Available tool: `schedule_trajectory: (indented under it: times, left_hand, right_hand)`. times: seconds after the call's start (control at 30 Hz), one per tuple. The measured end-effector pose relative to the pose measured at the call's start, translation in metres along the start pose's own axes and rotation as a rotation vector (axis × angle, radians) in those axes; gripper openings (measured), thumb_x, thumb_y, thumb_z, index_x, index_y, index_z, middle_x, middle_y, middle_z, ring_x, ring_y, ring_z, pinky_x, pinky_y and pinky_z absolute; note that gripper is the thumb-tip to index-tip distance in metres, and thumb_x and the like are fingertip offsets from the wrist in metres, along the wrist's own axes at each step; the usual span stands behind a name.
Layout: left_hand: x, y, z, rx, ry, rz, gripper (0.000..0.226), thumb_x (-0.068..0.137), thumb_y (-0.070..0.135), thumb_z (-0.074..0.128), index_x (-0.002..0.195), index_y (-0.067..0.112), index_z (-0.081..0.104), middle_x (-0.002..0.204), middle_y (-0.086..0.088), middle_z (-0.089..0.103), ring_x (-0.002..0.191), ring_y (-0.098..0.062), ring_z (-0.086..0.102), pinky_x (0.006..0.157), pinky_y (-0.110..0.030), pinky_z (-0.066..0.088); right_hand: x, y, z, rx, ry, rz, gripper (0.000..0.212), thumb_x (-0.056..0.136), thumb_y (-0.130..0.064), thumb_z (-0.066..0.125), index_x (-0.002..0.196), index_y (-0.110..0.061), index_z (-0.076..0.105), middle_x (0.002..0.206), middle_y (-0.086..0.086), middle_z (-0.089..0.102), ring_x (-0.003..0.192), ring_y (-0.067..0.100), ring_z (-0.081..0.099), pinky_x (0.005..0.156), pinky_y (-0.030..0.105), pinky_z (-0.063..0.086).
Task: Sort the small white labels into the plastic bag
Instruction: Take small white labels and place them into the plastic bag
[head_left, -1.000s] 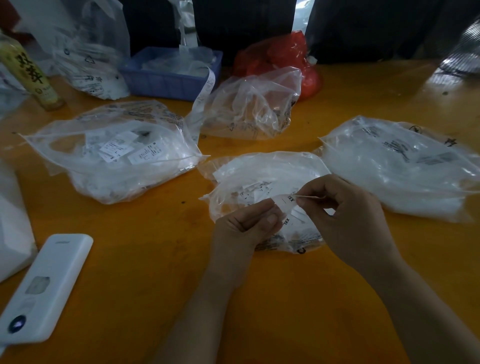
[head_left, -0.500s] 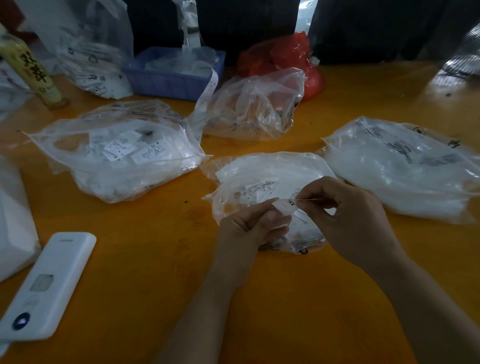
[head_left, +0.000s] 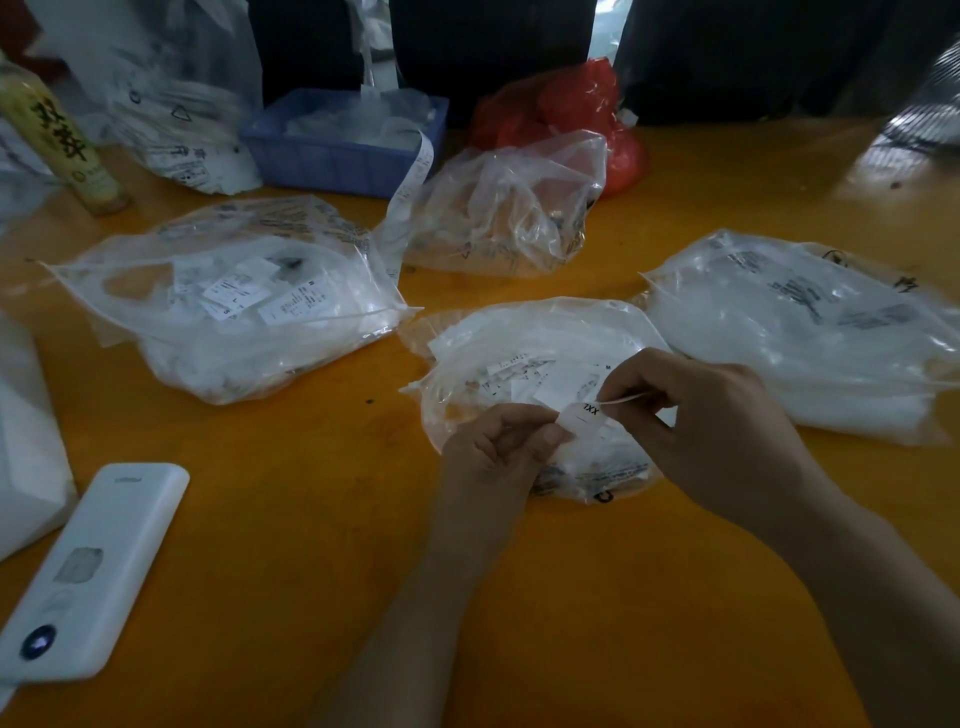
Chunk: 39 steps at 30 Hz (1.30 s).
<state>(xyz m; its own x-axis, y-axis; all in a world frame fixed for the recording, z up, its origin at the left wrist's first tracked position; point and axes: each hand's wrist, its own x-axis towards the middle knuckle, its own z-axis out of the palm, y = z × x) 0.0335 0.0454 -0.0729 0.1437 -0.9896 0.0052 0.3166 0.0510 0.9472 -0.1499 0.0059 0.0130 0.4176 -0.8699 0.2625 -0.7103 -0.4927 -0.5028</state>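
Note:
A small white label (head_left: 582, 418) printed "XXL" is held between both hands above a clear plastic bag (head_left: 524, 343) lying in the middle of the orange table. My left hand (head_left: 493, 447) pinches the label's left end between thumb and fingers. My right hand (head_left: 711, 426) pinches a thin white strip (head_left: 623, 399) that runs from the label's right end. Several more white labels lie inside that bag. Two more clear bags hold labels: one (head_left: 228, 301) at the left, another (head_left: 810, 322) at the right.
A white handheld device (head_left: 93, 571) lies at the front left. At the back stand a blue tray (head_left: 332, 161), a crumpled clear bag (head_left: 509, 208), a red bag (head_left: 561, 109), a yellow bottle (head_left: 57, 140) and a printed plastic bag (head_left: 171, 104).
The label has turned up so its "XXL" print faces me, and my hands have drawn slightly apart with the thin strip stretched between them.

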Motion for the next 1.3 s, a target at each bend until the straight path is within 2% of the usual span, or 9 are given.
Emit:
schedule_trajectory:
  times: [0.27,0.43,0.6,0.7,0.8,0.93,1.07,1.2,1.3]
  left_hand:
    - [0.0,-0.001,-0.002,0.063,0.067,-0.016,0.025,0.078,0.036,0.08,0.1,0.025,0.083,0.099,-0.003,0.083,0.093,-0.018,0.08,0.073,-0.027,0.064]
    - [-0.002,0.003,-0.001,0.039,0.085,-0.009,0.025,0.079,0.034,0.082,0.101,0.023,0.081,0.091,-0.005,0.082,0.078,-0.013,0.078,0.057,-0.018,0.057]
    - [-0.001,0.001,-0.002,-0.015,0.077,-0.034,0.023,0.079,0.03,0.085,0.101,0.025,0.082,0.096,-0.01,0.082,0.087,-0.026,0.08,0.067,-0.029,0.064]
    - [-0.001,0.002,-0.002,-0.024,0.067,-0.041,0.023,0.08,0.03,0.085,0.102,0.025,0.08,0.098,-0.009,0.082,0.088,-0.025,0.08,0.069,-0.031,0.065]
    - [-0.001,0.002,-0.003,-0.014,0.037,-0.03,0.027,0.085,0.024,0.079,0.11,0.015,0.074,0.102,-0.008,0.082,0.089,-0.025,0.08,0.07,-0.029,0.065]
    - [-0.002,0.001,-0.004,0.02,0.016,-0.01,0.023,0.089,0.02,0.075,0.111,0.015,0.072,0.107,-0.004,0.082,0.095,-0.025,0.079,0.073,-0.026,0.063]
    - [0.0,-0.003,-0.007,0.111,0.079,0.022,0.013,0.088,0.022,0.079,0.1,0.028,0.079,0.103,-0.005,0.079,0.096,-0.025,0.077,0.077,-0.034,0.064]
    - [-0.001,-0.002,-0.005,0.098,0.074,0.026,0.015,0.084,0.024,0.083,0.097,0.027,0.078,0.098,-0.003,0.08,0.092,-0.021,0.078,0.074,-0.026,0.062]
    - [-0.001,-0.002,-0.005,0.159,0.083,0.036,0.012,0.086,0.025,0.083,0.096,0.029,0.078,0.096,0.004,0.078,0.09,-0.013,0.075,0.075,-0.022,0.059]
  right_hand:
    - [-0.001,0.007,0.0,0.032,-0.071,0.009,0.016,0.089,-0.01,0.075,0.095,-0.024,0.073,0.088,-0.018,0.072,0.096,-0.013,0.062,0.076,-0.002,0.043]
    - [-0.002,0.008,0.003,0.065,-0.063,0.054,0.01,0.09,-0.02,0.075,0.092,-0.029,0.072,0.082,-0.023,0.07,0.084,-0.008,0.065,0.072,0.006,0.05]
    - [-0.004,0.008,0.01,0.128,-0.029,0.157,0.01,0.091,-0.024,0.073,0.091,-0.032,0.068,0.074,-0.017,0.069,0.073,-0.003,0.066,0.061,0.014,0.052]
    - [-0.007,0.008,0.009,0.239,0.086,0.238,0.023,0.094,-0.023,0.07,0.106,-0.037,0.056,0.075,-0.013,0.071,0.064,0.008,0.07,0.051,0.031,0.058]
    - [-0.007,0.009,0.009,0.146,0.179,0.137,0.022,0.099,-0.02,0.056,0.112,-0.035,0.047,0.074,-0.001,0.067,0.06,0.023,0.068,0.048,0.051,0.055]
    - [-0.007,0.007,0.021,0.042,0.126,0.101,0.034,0.1,-0.012,0.052,0.124,-0.033,0.042,0.054,-0.004,0.047,0.045,0.013,0.05,0.039,0.035,0.039]
    - [-0.009,0.005,0.029,-0.024,0.054,0.099,0.021,0.1,-0.006,0.053,0.097,-0.023,0.065,0.08,-0.018,0.05,0.059,-0.001,0.045,0.054,0.013,0.025]
    - [-0.011,-0.007,0.036,0.089,0.01,0.21,0.018,0.094,-0.046,0.055,0.096,-0.032,0.066,0.087,-0.02,0.054,0.074,-0.005,0.056,0.077,0.019,0.043]
    - [-0.014,-0.012,0.037,0.097,0.007,0.214,0.029,0.08,-0.065,0.059,0.085,-0.037,0.059,0.084,-0.017,0.055,0.082,0.0,0.056,0.071,0.014,0.039]
